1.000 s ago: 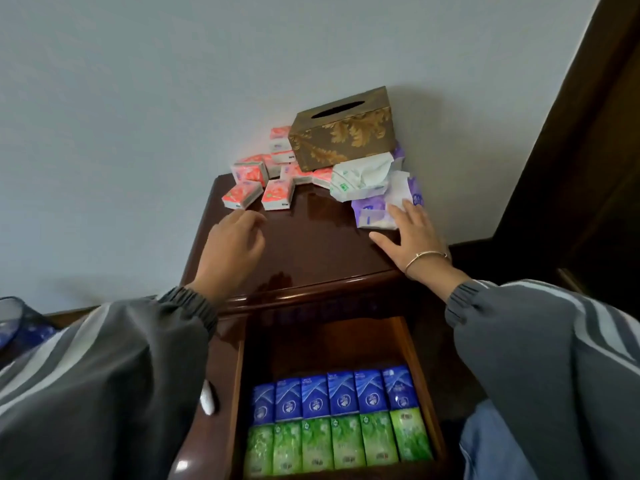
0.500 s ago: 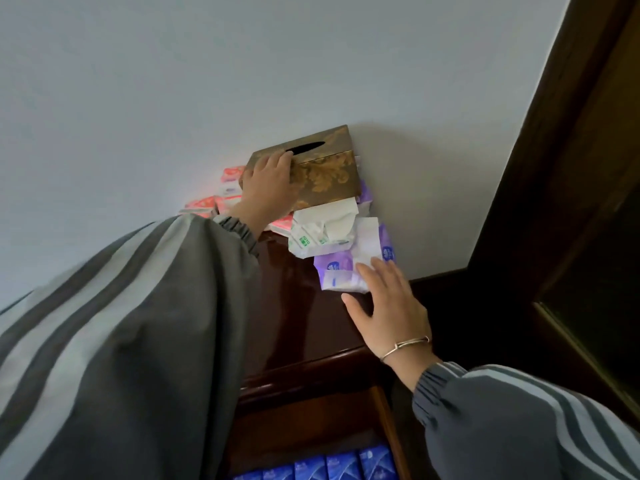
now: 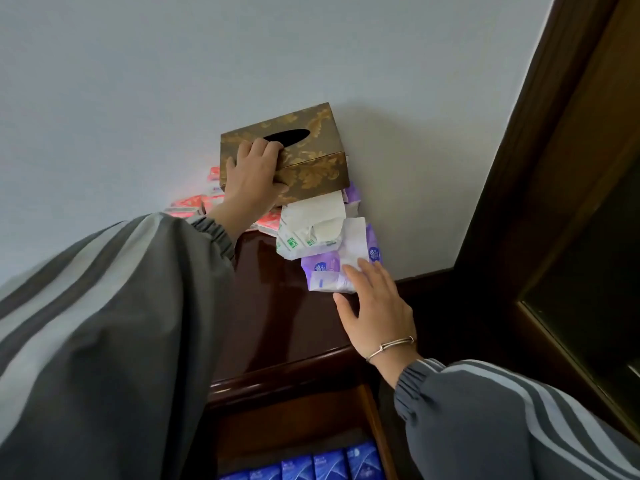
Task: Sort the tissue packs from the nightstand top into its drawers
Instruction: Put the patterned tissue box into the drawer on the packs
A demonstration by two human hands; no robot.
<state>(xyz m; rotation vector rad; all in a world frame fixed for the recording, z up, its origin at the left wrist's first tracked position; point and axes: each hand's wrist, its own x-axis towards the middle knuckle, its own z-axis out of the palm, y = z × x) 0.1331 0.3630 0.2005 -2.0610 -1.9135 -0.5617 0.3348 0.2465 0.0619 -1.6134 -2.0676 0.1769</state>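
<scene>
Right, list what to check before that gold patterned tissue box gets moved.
1. Grip of the left hand on the brown-and-gold patterned tissue box: fingers over the top, thumb on the front. Ok.
2. Contact of the right hand with the purple plastic tissue pack: straight fingertips rest on it. Ok.
3. Is the white tissue pack with green print free of the box? Its far end lies under the box. Not ok.
4. Is the wooden drawer open? Ok.
5. Room beside the blue tissue packs in the drawer: mostly out of frame. Cannot tell.
</scene>
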